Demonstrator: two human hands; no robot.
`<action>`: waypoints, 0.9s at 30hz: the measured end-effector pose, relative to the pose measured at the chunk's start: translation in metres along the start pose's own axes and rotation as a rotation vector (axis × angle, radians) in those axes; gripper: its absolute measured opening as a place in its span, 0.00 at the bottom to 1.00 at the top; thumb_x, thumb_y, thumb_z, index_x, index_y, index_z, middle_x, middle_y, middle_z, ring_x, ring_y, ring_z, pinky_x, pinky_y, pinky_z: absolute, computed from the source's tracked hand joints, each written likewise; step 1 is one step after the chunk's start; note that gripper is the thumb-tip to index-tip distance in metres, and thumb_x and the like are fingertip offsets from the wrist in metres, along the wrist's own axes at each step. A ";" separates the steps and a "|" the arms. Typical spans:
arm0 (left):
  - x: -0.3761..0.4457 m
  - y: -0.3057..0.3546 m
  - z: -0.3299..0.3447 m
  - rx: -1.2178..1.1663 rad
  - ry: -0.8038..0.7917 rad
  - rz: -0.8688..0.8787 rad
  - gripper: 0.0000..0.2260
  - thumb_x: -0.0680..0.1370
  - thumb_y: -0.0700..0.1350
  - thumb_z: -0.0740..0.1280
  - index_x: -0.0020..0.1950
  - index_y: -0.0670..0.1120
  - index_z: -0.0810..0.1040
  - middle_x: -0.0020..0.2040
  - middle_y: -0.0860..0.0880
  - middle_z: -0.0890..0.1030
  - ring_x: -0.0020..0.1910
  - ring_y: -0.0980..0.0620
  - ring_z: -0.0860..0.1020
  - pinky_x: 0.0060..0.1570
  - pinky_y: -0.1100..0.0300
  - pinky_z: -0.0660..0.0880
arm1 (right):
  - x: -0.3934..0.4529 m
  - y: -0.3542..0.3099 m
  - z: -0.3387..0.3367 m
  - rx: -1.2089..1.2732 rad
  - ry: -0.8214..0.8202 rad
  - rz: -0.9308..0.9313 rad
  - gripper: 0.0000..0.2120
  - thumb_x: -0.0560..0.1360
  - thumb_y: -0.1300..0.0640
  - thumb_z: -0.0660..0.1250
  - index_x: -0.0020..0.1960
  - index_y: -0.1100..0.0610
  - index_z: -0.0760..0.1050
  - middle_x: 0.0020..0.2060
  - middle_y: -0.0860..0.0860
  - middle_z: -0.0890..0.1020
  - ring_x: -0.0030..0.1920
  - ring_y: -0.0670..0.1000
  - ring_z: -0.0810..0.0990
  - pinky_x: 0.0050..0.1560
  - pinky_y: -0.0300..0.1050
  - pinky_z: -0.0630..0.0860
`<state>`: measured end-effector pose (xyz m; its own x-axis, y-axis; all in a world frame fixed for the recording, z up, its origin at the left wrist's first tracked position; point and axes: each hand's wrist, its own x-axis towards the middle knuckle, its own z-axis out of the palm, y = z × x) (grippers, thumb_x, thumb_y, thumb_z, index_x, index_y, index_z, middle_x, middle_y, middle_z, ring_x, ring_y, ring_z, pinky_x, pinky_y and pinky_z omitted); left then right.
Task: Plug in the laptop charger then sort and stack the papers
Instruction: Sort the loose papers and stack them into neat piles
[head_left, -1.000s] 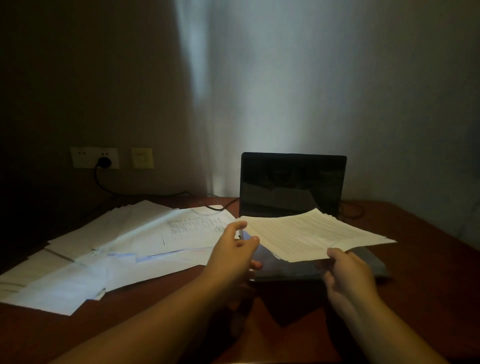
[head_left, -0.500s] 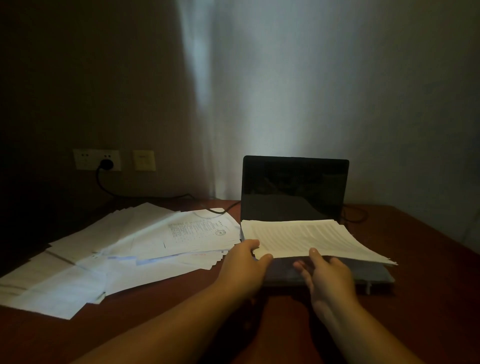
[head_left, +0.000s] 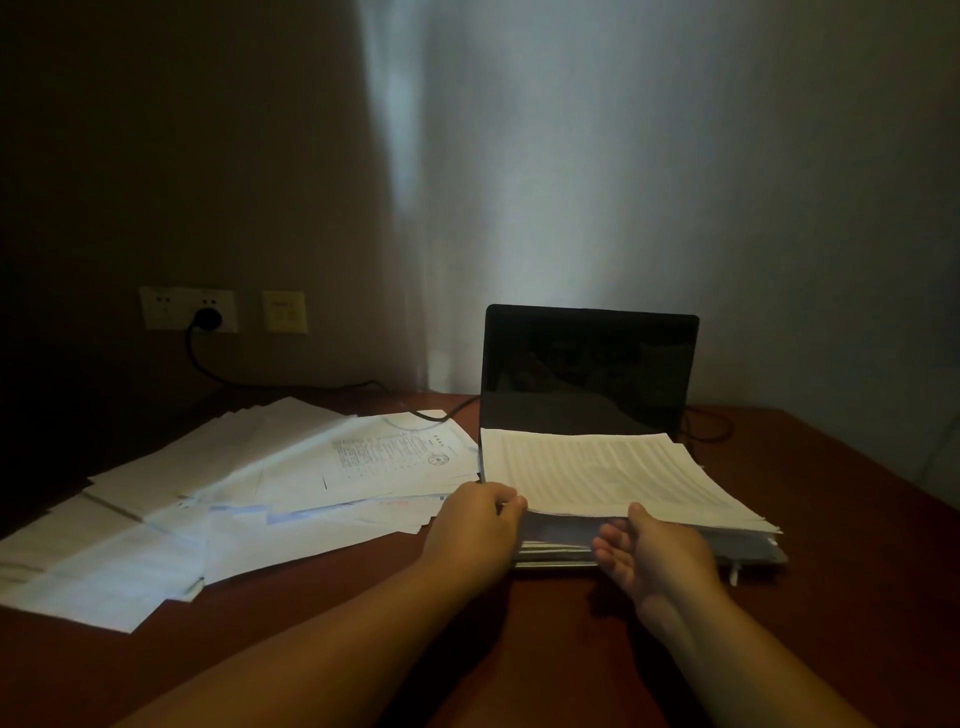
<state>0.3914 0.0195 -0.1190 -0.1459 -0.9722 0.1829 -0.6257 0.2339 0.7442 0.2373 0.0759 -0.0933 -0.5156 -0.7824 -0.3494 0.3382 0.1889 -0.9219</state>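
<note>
An open laptop with a dark screen stands on the brown table. A stack of printed papers lies across its keyboard. My left hand pinches the stack's near left corner. My right hand sits at the stack's front edge, palm turned up, fingers relaxed, thumb tip touching the paper edge. The charger's black plug sits in the wall socket, and its cable runs along the table's back edge toward the laptop.
Several loose sheets lie fanned over the table's left half, reaching the left edge. A yellowish wall plate is beside the socket. More cable loops behind the laptop's right side. Bare wood shows in front of the laptop and to its right.
Both hands carried the stack from in the air down onto the laptop keyboard. My right hand's grip on the front edge has loosened; the left still holds the corner.
</note>
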 end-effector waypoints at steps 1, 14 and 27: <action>0.000 -0.001 0.000 0.003 0.001 0.009 0.11 0.83 0.49 0.62 0.53 0.49 0.83 0.48 0.53 0.82 0.42 0.58 0.77 0.51 0.63 0.76 | 0.000 0.001 0.000 0.004 -0.005 0.020 0.14 0.83 0.53 0.59 0.50 0.64 0.74 0.45 0.60 0.81 0.40 0.56 0.82 0.34 0.45 0.77; -0.005 -0.013 -0.013 0.114 0.026 0.032 0.18 0.80 0.58 0.65 0.69 0.57 0.73 0.64 0.53 0.76 0.54 0.55 0.77 0.59 0.59 0.76 | -0.024 0.014 0.024 -0.347 -0.195 -0.295 0.05 0.81 0.53 0.64 0.49 0.52 0.77 0.44 0.55 0.82 0.39 0.57 0.83 0.34 0.43 0.81; 0.003 -0.076 -0.098 0.315 0.268 -0.065 0.19 0.79 0.57 0.67 0.70 0.59 0.72 0.75 0.56 0.64 0.62 0.53 0.77 0.59 0.62 0.75 | -0.014 0.011 0.137 -0.806 -0.489 -0.755 0.16 0.78 0.49 0.67 0.65 0.40 0.72 0.67 0.42 0.74 0.56 0.46 0.76 0.50 0.40 0.78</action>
<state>0.5138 -0.0007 -0.1124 0.0801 -0.9393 0.3335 -0.8370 0.1183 0.5343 0.3560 0.0080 -0.0757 0.0396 -0.9641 0.2625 -0.5978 -0.2333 -0.7669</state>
